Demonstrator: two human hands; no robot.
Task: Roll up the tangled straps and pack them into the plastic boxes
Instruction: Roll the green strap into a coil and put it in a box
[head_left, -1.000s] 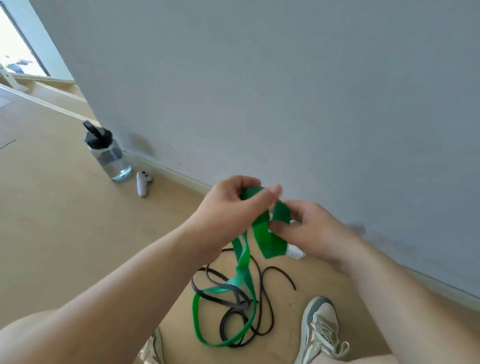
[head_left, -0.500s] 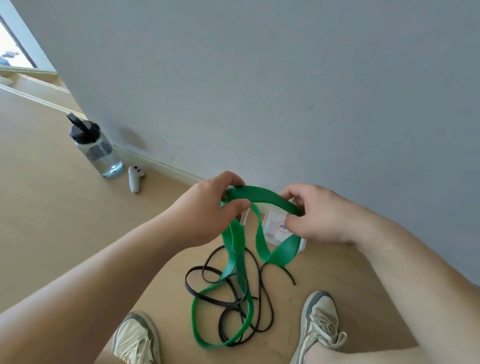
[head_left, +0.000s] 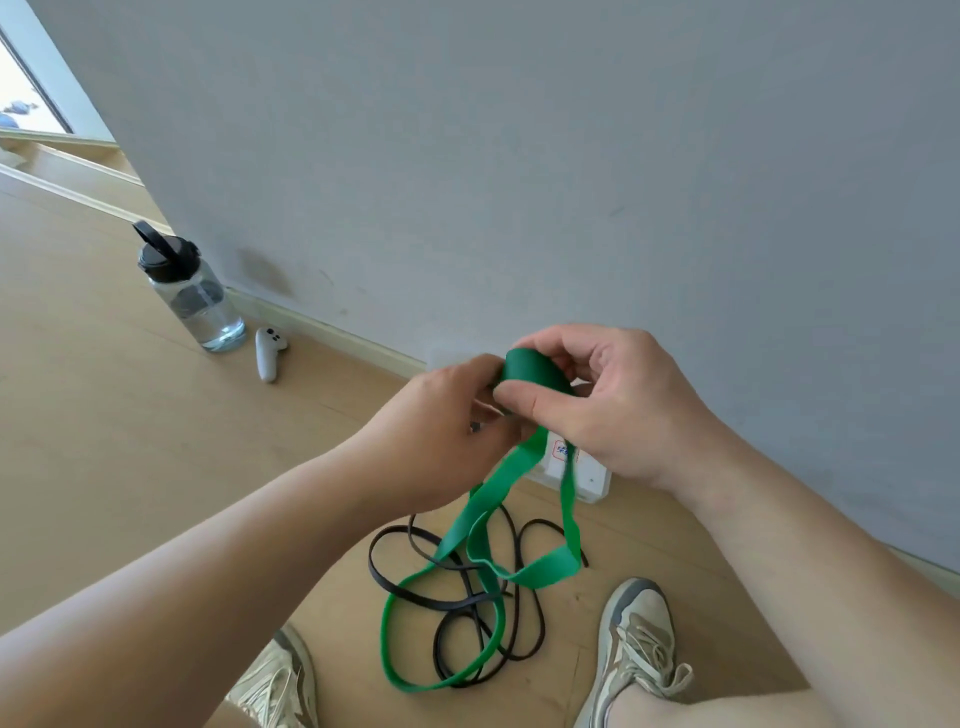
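Green strap is held up in mid-scene, its started roll pinched in the grip of the right hand, with the left hand curled on it from the left. The tail hangs to the floor and threads the black strap. Winding on would likely drag or snag that one, and a slack thumb could let the roll spring open. Plastic box sits far, against the wall. Open floor lies left toward the bottle, with 2 shoes crowding the near edge
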